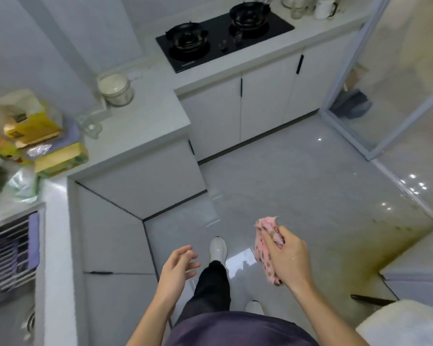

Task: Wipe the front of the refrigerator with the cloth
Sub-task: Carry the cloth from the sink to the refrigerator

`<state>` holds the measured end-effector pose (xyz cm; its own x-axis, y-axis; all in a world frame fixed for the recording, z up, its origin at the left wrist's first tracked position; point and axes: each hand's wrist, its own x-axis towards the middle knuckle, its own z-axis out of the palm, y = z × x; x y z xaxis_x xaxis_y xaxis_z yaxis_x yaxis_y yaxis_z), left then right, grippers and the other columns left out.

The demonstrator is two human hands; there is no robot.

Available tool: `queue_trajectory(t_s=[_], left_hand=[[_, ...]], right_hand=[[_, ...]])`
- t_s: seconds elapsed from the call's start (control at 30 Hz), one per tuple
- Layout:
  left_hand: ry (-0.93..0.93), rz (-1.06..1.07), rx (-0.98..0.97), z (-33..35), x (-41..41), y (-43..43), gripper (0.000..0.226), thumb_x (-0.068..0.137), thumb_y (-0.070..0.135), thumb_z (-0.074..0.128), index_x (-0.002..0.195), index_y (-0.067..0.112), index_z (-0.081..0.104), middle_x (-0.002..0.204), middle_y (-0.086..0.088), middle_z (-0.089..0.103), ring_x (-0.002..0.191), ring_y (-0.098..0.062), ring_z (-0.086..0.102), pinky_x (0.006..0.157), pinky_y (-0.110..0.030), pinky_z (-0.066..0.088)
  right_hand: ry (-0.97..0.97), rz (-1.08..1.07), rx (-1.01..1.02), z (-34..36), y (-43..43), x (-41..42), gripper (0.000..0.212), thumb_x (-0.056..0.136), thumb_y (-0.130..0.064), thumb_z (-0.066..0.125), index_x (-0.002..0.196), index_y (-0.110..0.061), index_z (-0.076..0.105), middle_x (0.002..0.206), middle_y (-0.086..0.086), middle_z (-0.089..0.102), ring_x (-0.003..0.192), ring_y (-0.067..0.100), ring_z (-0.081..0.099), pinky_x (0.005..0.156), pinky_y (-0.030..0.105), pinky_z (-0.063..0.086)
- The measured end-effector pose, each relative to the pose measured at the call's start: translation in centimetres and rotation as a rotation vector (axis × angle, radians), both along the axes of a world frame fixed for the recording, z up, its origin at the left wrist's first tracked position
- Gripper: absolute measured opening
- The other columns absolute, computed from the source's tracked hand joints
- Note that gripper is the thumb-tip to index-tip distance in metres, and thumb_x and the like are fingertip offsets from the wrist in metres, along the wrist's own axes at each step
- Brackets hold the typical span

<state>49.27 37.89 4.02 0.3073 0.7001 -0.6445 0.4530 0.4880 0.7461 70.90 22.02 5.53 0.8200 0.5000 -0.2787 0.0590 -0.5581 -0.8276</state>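
My right hand [288, 260] grips a bunched pink cloth [266, 243] with dark spots, held above the floor at lower right. My left hand [179, 264] hangs beside it with relaxed fingers and holds nothing. A white appliance [420, 268] shows at the right edge, which may be the refrigerator; only its top corner is visible, and it lies right of my right hand.
An L-shaped white counter [145, 116] with cupboards runs along the left and back. It carries a black gas hob [223, 36], a jar [115, 88] and packets [30, 131]. A sink rack [8, 255] is at lower left. A glass door [385, 96] stands at right. My feet are on the glossy tiled floor [298, 183].
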Motion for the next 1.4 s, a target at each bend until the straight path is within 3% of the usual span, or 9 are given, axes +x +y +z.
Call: queue_trajectory(t_s=[0.07, 0.17, 0.5, 0.63, 0.77, 0.87, 1.0, 1.23, 1.4], left_hand=[[-0.015, -0.048, -0.001, -0.2, 3.0, 3.2, 0.021, 0.108, 0.022, 0.055, 0.124, 0.017, 0.067, 0.113, -0.006, 0.075, 0.103, -0.025, 0.075, 0.099, -0.045, 0.058], [-0.041, -0.157, 0.016, 0.3, 8.0, 8.5, 0.021, 0.107, 0.021, 0.055, 0.124, 0.016, 0.067, 0.114, -0.007, 0.075, 0.102, -0.024, 0.074, 0.095, -0.041, 0.058], [-0.058, -0.523, 0.031, 1.6, 23.9, 20.4, 0.019, 0.107, 0.018, 0.054, 0.12, 0.017, 0.068, 0.115, -0.008, 0.074, 0.1, -0.022, 0.073, 0.096, -0.041, 0.057], [-0.049, -0.624, 0.016, 1.3, 29.0, 20.9, 0.019, 0.106, 0.018, 0.055, 0.119, 0.017, 0.069, 0.114, -0.007, 0.075, 0.103, -0.025, 0.074, 0.098, -0.044, 0.058], [-0.045, -0.694, 0.015, 0.8, 34.9, 20.3, 0.018, 0.105, 0.02, 0.057, 0.116, 0.02, 0.071, 0.113, -0.006, 0.075, 0.105, -0.021, 0.073, 0.099, -0.043, 0.058], [-0.044, -0.731, 0.014, 0.8, 40.2, 19.8, 0.018, 0.105, 0.021, 0.057, 0.116, 0.02, 0.071, 0.114, -0.006, 0.074, 0.106, -0.021, 0.072, 0.1, -0.042, 0.058], [-0.047, -0.762, 0.021, 0.9, 48.2, 19.3, 0.018, 0.106, 0.02, 0.056, 0.117, 0.02, 0.071, 0.115, -0.007, 0.074, 0.106, -0.022, 0.072, 0.101, -0.043, 0.057], [-0.095, -0.815, 0.061, 3.2, 62.1, 16.5, 0.02, 0.107, 0.02, 0.055, 0.12, 0.019, 0.07, 0.116, -0.006, 0.074, 0.108, -0.024, 0.072, 0.101, -0.042, 0.058], [-0.104, -0.878, 0.051, 4.3, 69.1, 13.7, 0.022, 0.108, 0.019, 0.054, 0.123, 0.016, 0.069, 0.117, -0.005, 0.074, 0.107, -0.023, 0.072, 0.098, -0.038, 0.059]], right_hand=[[0.028, -0.061, 0.008, 0.0, 1.7, 1.6, 0.043, 0.102, -0.038, 0.067, 0.067, -0.018, 0.052, 0.047, -0.006, 0.052, 0.042, 0.008, 0.044, 0.049, 0.031, 0.04], [-0.008, -0.139, -0.011, 0.3, 4.7, 3.9, 0.036, 0.102, -0.032, 0.069, 0.069, -0.031, 0.054, 0.051, -0.012, 0.056, 0.045, 0.007, 0.05, 0.047, 0.017, 0.036], [-0.048, -0.432, 0.009, 1.8, 12.0, 10.7, 0.022, 0.101, -0.029, 0.069, 0.079, -0.029, 0.064, 0.058, -0.013, 0.065, 0.05, 0.002, 0.057, 0.048, 0.014, 0.039], [-0.013, -0.539, 0.036, 1.4, 11.6, 13.4, 0.018, 0.101, -0.034, 0.066, 0.084, -0.03, 0.069, 0.068, -0.007, 0.069, 0.061, 0.008, 0.066, 0.059, 0.027, 0.052], [0.025, -0.617, 0.086, 1.5, 11.0, 18.0, 0.027, 0.103, -0.03, 0.066, 0.076, -0.024, 0.064, 0.063, -0.007, 0.065, 0.054, 0.002, 0.058, 0.054, 0.015, 0.044], [0.034, -0.658, 0.074, 1.1, 10.5, 22.7, 0.034, 0.103, -0.026, 0.067, 0.071, -0.015, 0.06, 0.057, 0.002, 0.059, 0.046, 0.004, 0.048, 0.048, 0.02, 0.039], [0.021, -0.688, 0.07, 0.9, 9.6, 30.7, 0.032, 0.101, -0.027, 0.067, 0.072, -0.016, 0.061, 0.055, -0.002, 0.059, 0.046, 0.004, 0.049, 0.047, 0.02, 0.04], [-0.028, -0.711, 0.006, 1.2, 6.1, 43.3, 0.027, 0.101, -0.035, 0.069, 0.081, -0.016, 0.067, 0.067, 0.003, 0.068, 0.062, 0.025, 0.066, 0.059, 0.045, 0.054], [-0.017, -0.797, 0.025, 1.6, 3.6, 48.8, 0.025, 0.102, -0.035, 0.068, 0.081, -0.021, 0.065, 0.068, -0.001, 0.068, 0.061, 0.012, 0.064, 0.053, 0.023, 0.047]])
